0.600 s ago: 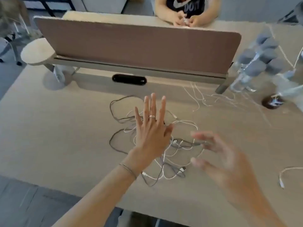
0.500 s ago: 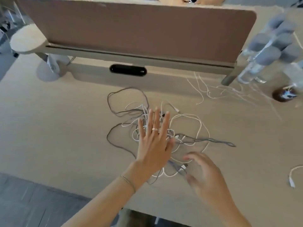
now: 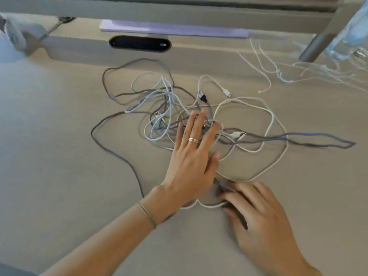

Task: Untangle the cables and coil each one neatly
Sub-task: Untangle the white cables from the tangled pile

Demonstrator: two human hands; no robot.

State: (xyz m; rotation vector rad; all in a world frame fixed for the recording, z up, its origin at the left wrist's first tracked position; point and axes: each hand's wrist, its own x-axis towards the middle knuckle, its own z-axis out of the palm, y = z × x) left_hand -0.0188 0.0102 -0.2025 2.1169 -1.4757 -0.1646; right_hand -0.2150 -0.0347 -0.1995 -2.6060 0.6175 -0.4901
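Note:
A tangle of grey and white cables [image 3: 169, 108] lies in the middle of the beige table [image 3: 59, 156]. A wide white cable loop [image 3: 272, 120] spreads to the right, and a grey cable [image 3: 318, 136] runs out further right. My left hand [image 3: 191, 160] presses flat on the middle of the tangle, fingers straight. My right hand [image 3: 262, 222] is at the near edge of the pile, fingers curled, pinching a grey cable end beside the lowest white loop. A white plug [image 3: 226, 92] and a dark plug [image 3: 202, 96] lie free at the back.
A black oval cable slot [image 3: 139, 43] sits behind the pile under the desk divider. Thin white earphone wires [image 3: 264, 64] lie at the back right near a metal leg [image 3: 318, 42] and clear bottles [image 3: 350, 36]. A white lamp base [image 3: 12, 46] stands far left.
My view has tilted down and closer. My left hand came down flat onto the tangle. My right hand dropped from the air to the near edge and took hold of a cable end.

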